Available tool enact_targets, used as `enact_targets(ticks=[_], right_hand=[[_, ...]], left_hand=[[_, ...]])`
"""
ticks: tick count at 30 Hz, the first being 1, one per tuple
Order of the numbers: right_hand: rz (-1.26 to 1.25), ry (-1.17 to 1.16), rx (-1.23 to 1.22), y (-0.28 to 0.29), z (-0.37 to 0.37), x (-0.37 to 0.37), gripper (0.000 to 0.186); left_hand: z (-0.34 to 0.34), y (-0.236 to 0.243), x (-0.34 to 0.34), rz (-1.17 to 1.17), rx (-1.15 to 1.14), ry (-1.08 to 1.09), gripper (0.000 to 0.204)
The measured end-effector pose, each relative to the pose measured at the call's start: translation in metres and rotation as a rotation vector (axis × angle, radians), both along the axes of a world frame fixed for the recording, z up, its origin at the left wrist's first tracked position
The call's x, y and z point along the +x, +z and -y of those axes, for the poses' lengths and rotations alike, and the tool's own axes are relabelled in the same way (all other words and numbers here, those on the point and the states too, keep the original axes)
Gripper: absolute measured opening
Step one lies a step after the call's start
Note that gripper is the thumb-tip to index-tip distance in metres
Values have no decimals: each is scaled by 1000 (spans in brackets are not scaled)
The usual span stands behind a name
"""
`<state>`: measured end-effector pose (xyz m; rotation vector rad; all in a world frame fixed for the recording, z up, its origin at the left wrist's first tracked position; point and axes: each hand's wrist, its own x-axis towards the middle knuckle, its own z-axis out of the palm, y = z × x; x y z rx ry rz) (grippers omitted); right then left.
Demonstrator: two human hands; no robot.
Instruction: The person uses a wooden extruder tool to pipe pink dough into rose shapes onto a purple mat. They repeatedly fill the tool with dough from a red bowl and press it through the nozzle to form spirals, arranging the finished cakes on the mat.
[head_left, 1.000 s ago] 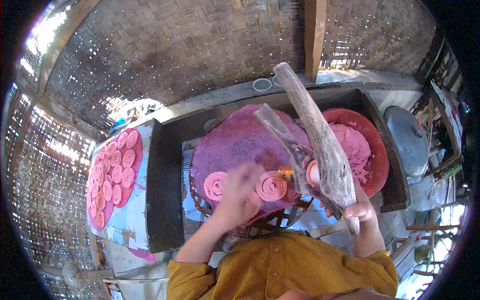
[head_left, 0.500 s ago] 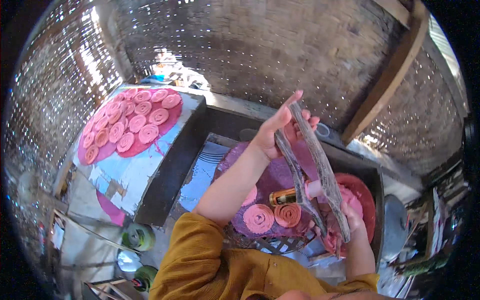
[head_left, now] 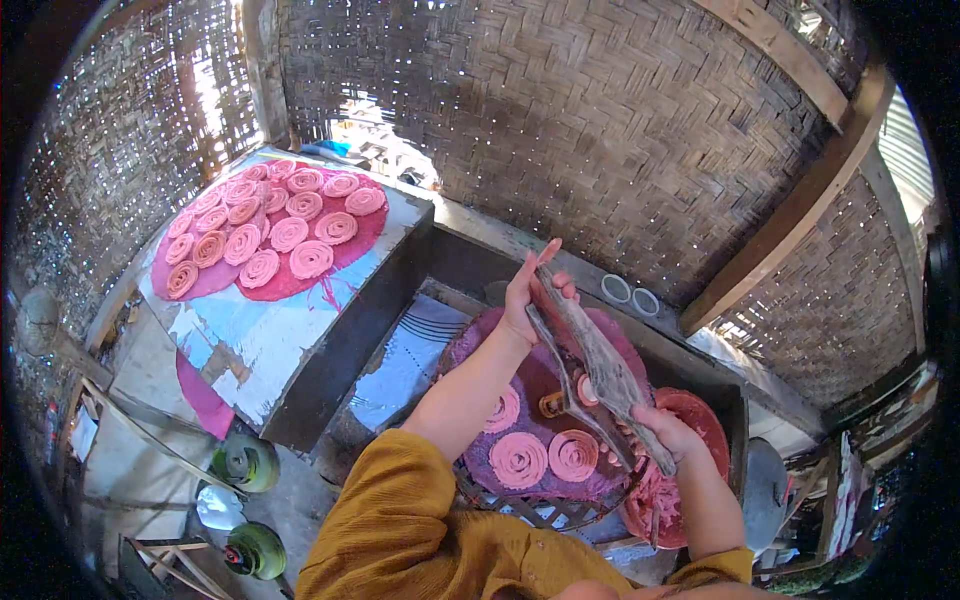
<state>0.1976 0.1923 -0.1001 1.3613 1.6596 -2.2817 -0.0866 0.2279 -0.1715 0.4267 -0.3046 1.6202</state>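
Note:
My left hand (head_left: 530, 290) grips the upper ends of a weathered, two-armed wooden press (head_left: 600, 365), thumb and fingers around them. My right hand (head_left: 665, 435) holds its lower end. A gold cylinder (head_left: 552, 405) with a pink-white plunger (head_left: 587, 390) sits crosswise in the press, over a round purple mat (head_left: 470, 340). Pink coiled shapes (head_left: 519, 460) lie on the mat beside and below the cylinder; part of one is hidden by my left forearm.
At left, a pale board (head_left: 260, 350) bears many pink coils on mats (head_left: 288, 234). A red basin (head_left: 705, 405) with pink mass stands right, beside a grey lid (head_left: 765, 480). Two rings (head_left: 630, 296) lie behind. Green gas cylinders (head_left: 245, 460) stand lower left. Woven walls (head_left: 520, 100) enclose everything.
My left hand has risen from over the coils to the press's upper ends. The two arms look closer together and the plunger less exposed. The view has swung leftward.

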Motion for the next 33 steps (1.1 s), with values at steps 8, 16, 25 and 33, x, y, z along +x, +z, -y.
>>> enact_targets(ticks=[8,16,25,33], right_hand=[[72,87,325,0,-8,9,55],[-13,125,373,46,18,-3,56],[-13,29,415,58,36,8,38],[19,54,424,58,54,3,40]], left_hand=[[17,33,-3,-52,86,106,44],[33,58,1,-36,91,133,46],[43,73,14,-38,114,113,49],[61,82,7,-70,122,122,47]])
